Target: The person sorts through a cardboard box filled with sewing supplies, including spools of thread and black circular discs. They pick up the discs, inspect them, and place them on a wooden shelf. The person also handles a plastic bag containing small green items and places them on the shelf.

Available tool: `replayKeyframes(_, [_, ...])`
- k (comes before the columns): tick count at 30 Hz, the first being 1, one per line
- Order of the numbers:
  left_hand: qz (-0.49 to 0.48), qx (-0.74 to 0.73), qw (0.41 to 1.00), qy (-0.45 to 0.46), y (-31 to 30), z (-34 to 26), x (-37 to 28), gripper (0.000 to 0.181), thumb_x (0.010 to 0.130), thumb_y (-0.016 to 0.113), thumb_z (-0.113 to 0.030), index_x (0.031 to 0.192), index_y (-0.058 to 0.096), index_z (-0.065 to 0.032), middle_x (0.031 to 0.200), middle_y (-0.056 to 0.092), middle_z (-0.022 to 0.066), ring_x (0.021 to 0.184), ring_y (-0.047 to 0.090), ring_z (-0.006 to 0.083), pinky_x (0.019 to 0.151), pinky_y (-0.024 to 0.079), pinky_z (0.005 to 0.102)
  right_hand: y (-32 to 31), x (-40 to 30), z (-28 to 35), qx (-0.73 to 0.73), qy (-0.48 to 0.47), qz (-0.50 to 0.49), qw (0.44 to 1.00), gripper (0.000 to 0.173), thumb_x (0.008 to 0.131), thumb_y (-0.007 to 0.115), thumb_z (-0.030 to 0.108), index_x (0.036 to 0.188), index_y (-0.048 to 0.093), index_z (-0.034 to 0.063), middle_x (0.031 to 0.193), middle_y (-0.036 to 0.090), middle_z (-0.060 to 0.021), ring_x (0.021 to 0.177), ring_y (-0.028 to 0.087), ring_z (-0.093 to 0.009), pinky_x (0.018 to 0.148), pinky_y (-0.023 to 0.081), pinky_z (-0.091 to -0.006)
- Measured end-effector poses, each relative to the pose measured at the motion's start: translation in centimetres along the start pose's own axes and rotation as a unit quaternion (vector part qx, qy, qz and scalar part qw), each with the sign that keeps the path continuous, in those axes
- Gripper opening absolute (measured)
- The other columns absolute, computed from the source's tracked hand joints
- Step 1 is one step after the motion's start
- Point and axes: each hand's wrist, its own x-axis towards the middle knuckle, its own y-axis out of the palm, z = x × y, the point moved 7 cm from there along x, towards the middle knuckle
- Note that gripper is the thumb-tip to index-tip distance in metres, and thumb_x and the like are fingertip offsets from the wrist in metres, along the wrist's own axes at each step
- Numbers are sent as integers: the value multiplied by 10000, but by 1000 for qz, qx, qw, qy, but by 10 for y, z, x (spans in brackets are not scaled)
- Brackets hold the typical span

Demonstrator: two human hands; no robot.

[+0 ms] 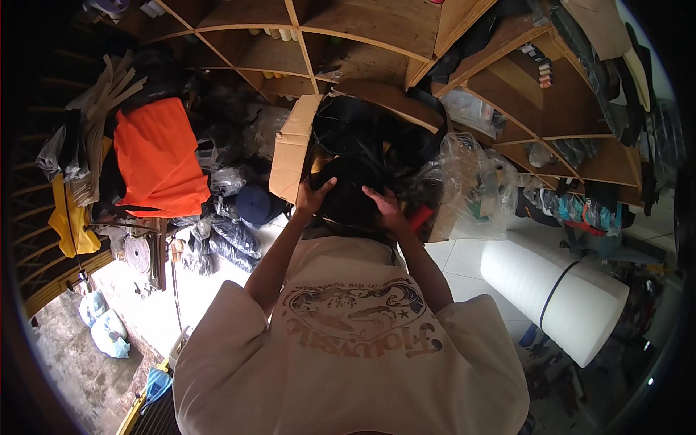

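Note:
My left hand [314,197] and my right hand [385,207] grip opposite sides of a black round bundle [348,190], which looks like a roll of strap or webbing. Its lower side lies close to the front of my shirt. Just beyond it, a cardboard box [293,148] stands with one flap folded outward on the left. More black coiled material [345,124] fills the box, and a wide black band [432,136] loops up at its right side. The dark material hides where one piece ends and another begins.
Wooden shelving [364,41] spans the far side. Crumpled clear plastic [473,185] lies right of the box, beside a red object [420,218]. A white foam roll [554,296] rests farther right. Orange fabric [157,155] and a navy cap [254,204] are at left.

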Motion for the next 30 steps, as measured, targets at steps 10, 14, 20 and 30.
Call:
replayKeyframes(10, [15, -85, 996, -22, 10, -18, -16, 768, 738, 862, -371, 1246, 533, 103, 1177, 638, 216, 1097, 623, 278, 968, 491, 375, -2, -5, 3, -223, -144, 111, 958, 723, 785, 769, 271, 1444, 473, 258, 1389, 519, -156, 1404, 341, -308, 1201, 242, -390])
replayKeyframes(14, [47, -86, 994, -49, 7, -29, -20, 763, 728, 880, -313, 1258, 518, 99, 1218, 615, 215, 1140, 597, 258, 981, 483, 367, -5, -1, -5, -231, -181, 134, 946, 784, 712, 758, 147, 1437, 485, 265, 1442, 476, -141, 1414, 330, -321, 1205, 246, -401])
replayKeyframes(20, [-13, -61, 998, -33, 3, 11, -13, 695, 832, 747, -473, 1205, 569, 85, 1098, 655, 175, 1144, 579, 249, 980, 477, 356, -9, -2, -10, -179, -110, 120, 970, 837, 673, 737, 124, 1451, 463, 270, 1473, 465, -89, 1415, 331, -335, 1205, 249, -415])
replayKeyframes(30, [-68, -167, 969, -168, -37, 33, -1, 616, 1035, 325, -521, 990, 579, 38, 820, 691, 183, 645, 697, 259, 502, 563, 349, -19, -16, 0, -312, -224, 103, 918, 801, 683, 751, 136, 1433, 480, 211, 1447, 489, -87, 1360, 403, -343, 1189, 291, -381])
